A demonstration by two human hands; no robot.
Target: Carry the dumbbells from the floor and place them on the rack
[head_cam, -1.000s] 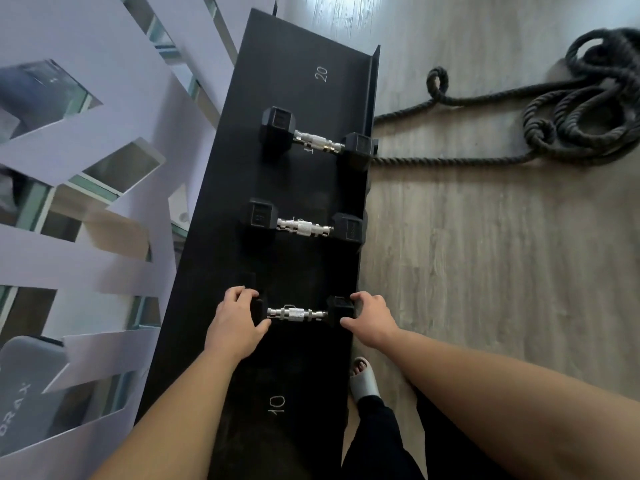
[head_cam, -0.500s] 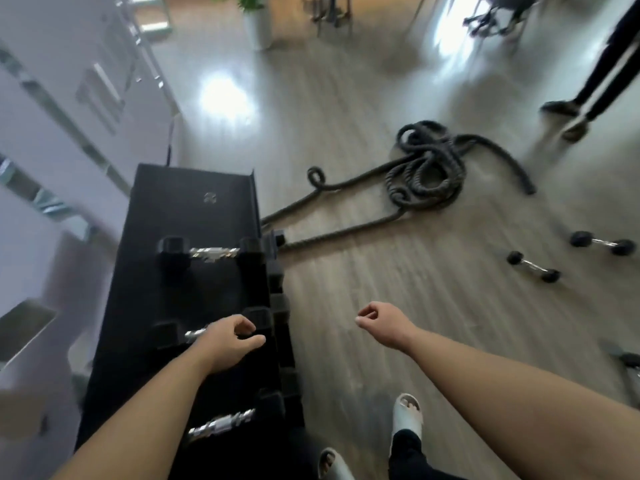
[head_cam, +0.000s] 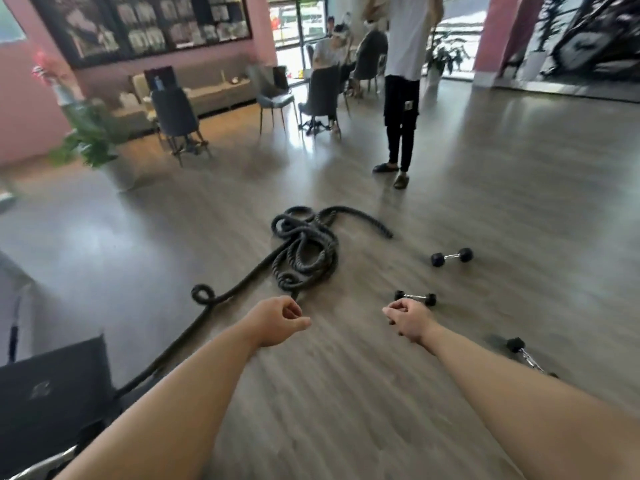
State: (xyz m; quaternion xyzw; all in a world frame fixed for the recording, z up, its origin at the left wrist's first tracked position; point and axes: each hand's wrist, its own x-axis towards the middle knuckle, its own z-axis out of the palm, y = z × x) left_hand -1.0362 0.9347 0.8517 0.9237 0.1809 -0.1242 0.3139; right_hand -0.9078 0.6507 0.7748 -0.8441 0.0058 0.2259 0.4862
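Observation:
Three black hex dumbbells with chrome handles lie on the wooden floor to my right: a far dumbbell [head_cam: 452, 257], a middle dumbbell [head_cam: 417, 298] just beyond my right hand, and a near dumbbell [head_cam: 526, 355] partly hidden behind my right forearm. My left hand [head_cam: 278, 321] and my right hand [head_cam: 407, 318] are stretched out in front of me, fingers loosely curled, holding nothing. The black rack [head_cam: 52, 403] shows only at the bottom left corner, with a chrome handle at its lower edge.
A coiled black battle rope [head_cam: 304, 251] lies on the floor ahead, its tail running back toward the rack. A person in a white top and black trousers [head_cam: 401, 98] stands beyond the dumbbells. Chairs, seated people, a sofa and potted plants line the far side.
Both hands let go of the dumbbell set on the rack and came away empty. My view swung from the rack up and right to the open floor with the loose dumbbells.

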